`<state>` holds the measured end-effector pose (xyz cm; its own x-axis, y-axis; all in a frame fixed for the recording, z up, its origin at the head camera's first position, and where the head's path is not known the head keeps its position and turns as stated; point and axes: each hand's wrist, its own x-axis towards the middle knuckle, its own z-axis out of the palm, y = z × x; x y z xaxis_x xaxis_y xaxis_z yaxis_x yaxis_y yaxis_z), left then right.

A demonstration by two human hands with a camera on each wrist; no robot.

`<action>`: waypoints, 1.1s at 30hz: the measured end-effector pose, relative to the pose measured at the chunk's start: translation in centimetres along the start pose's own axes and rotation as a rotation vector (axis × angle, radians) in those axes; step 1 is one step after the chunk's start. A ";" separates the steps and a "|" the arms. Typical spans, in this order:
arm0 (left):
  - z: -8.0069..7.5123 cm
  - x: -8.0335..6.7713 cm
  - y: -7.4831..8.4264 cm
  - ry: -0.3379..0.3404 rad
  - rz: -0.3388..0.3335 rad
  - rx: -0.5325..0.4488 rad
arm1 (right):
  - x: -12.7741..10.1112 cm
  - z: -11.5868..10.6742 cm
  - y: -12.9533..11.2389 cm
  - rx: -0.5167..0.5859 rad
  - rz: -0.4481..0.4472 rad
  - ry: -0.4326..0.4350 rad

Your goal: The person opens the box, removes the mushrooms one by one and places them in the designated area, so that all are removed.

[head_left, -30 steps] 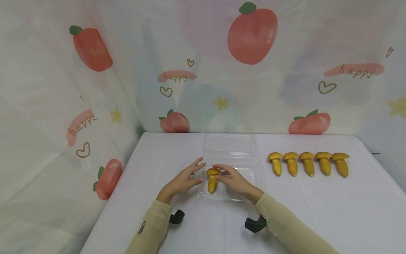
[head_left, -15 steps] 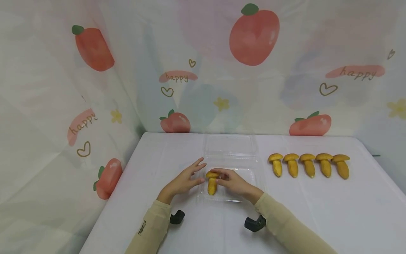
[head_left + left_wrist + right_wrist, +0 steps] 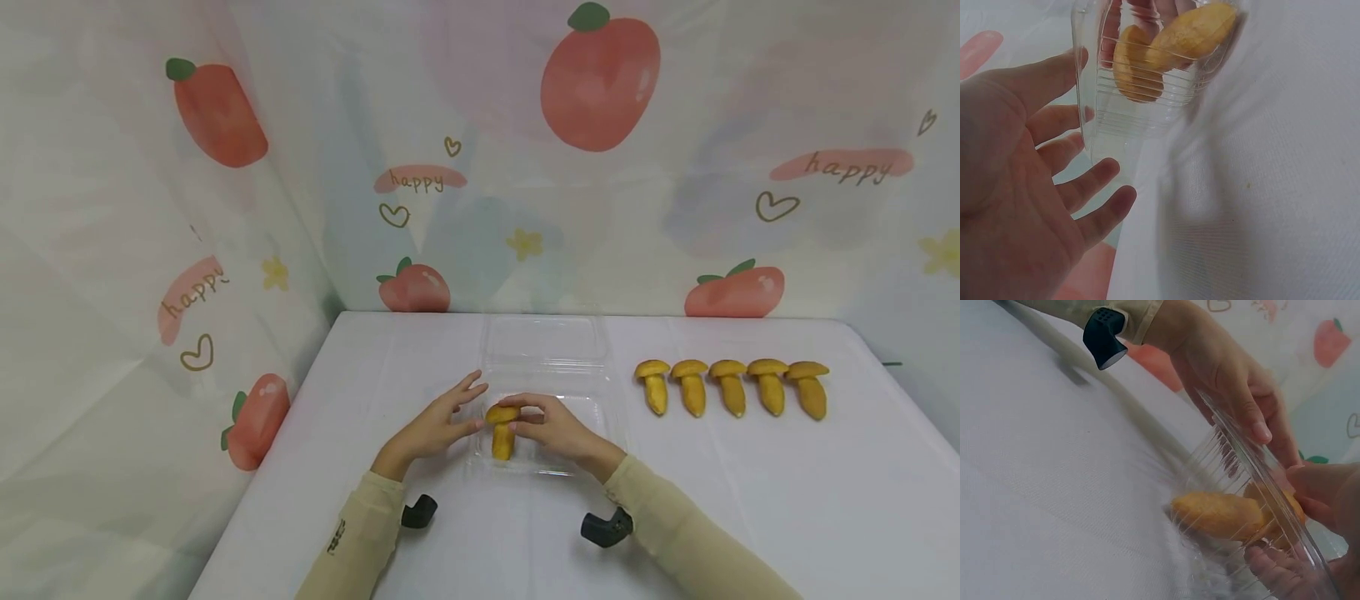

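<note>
A yellow mushroom-shaped bun (image 3: 501, 435) lies at the left end of a clear plastic clamshell box (image 3: 577, 417) at the table's middle. My right hand (image 3: 528, 414) reaches into the box and pinches the bun's cap; the right wrist view shows the bun (image 3: 1222, 515) through the ribbed wall, with my fingers (image 3: 1325, 487) curled round it. My left hand (image 3: 459, 410) has straight, spread fingers resting against the box's left edge. In the left wrist view the open palm (image 3: 1029, 187) sits beside the box's corner (image 3: 1122, 119), with the bun (image 3: 1179, 37) inside.
Several more mushroom-shaped buns (image 3: 731, 387) lie in a row on the white tablecloth (image 3: 750, 500) to the right of the box. The box's open lid (image 3: 543, 340) lies flat behind it. Fruit-print curtains (image 3: 225, 250) close off the back and left.
My right hand has shifted slightly left over the bun's cap, and the bun has settled a little lower in the box. The left hand has stayed put.
</note>
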<state>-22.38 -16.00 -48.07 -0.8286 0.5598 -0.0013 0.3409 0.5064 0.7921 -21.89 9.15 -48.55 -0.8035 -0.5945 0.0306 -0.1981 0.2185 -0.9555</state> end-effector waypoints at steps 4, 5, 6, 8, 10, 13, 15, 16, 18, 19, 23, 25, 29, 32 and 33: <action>0.0 0.1 0.1 0.004 -0.001 0.004 | -0.2 -0.2 0.0 0.032 0.044 0.011; 0.0 0.1 0.1 0.004 -0.004 0.006 | -0.3 -0.2 0.0 0.036 0.049 0.015; 0.0 0.1 0.1 0.004 -0.005 0.008 | -0.3 -0.2 0.0 0.037 0.051 0.017; 0.1 0.1 0.1 0.004 -0.010 0.011 | -0.3 -0.2 -0.1 0.054 0.055 0.020; 0.1 0.2 0.2 0.005 -0.014 0.010 | -0.4 -0.2 -0.2 0.056 0.057 0.035; 0.1 0.2 0.3 0.004 -0.019 0.009 | -0.6 -0.3 -0.5 0.052 0.053 0.073; 0.2 0.3 0.3 0.004 -0.021 0.008 | -0.6 -0.4 -0.6 0.035 0.054 0.113; 0.2 0.3 0.3 0.002 -0.022 0.008 | -0.7 -0.4 -0.6 0.028 0.053 0.132; 0.2 0.3 0.4 0.001 -0.022 0.006 | -0.6 -0.5 -0.7 0.021 0.059 0.169; 0.2 0.3 0.4 0.000 -0.022 0.006 | -0.6 -0.6 -0.7 0.017 0.059 0.187; 0.3 0.3 0.3 0.000 -0.032 0.010 | -0.9 -0.9 -0.8 -0.003 0.053 0.235; 0.3 0.3 0.3 0.002 -0.036 0.012 | -1.0 -1.2 -0.9 -0.005 0.047 0.255; 0.3 0.2 0.2 0.005 -0.038 0.011 | -1.4 -1.8 -1.1 0.009 0.048 0.277; 0.2 0.2 0.2 0.006 -0.032 0.007 | -1.8 -2.4 -1.3 0.002 0.052 0.276; 0.2 0.1 0.2 0.007 -0.031 0.008 | -1.9 -2.6 -1.4 -0.001 0.053 0.275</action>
<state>-22.33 -15.70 -48.07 -0.8418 0.5394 -0.0214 0.3187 0.5285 0.7869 -21.53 12.00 -46.56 -0.9350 -0.3496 0.0597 -0.1525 0.2443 -0.9576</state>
